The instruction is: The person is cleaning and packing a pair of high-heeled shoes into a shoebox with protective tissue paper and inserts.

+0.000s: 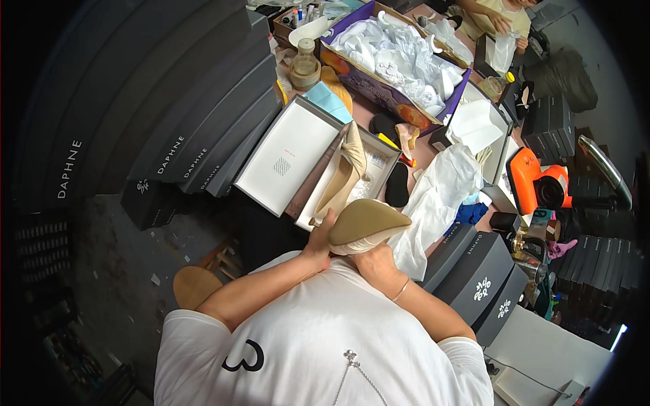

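A beige pointed shoe [369, 223] is held close in front of my white shirt, its olive-tan sole turned up and its toe pointing right. My left hand [318, 245] grips it around the heel end. Underneath, my right hand [376, 262] is closed on the shoe's near side, its fingertips partly hidden by the shoe. Just beyond, a matching beige shoe [347, 166] lies on its side in an open white-lined shoe box [313, 215]. The box's lid [288, 159] rests to the left, its white inside facing up.
Stacked dark shoe boxes [203, 128] rise at the left, with more boxes [474, 271] at the right. A purple carton [379, 88] of white tissue paper stands behind. Crumpled white paper [437, 203], a glass jar [305, 66] and an orange heat gun [535, 179] surround the workspace. Another person [497, 20] works at the far right.
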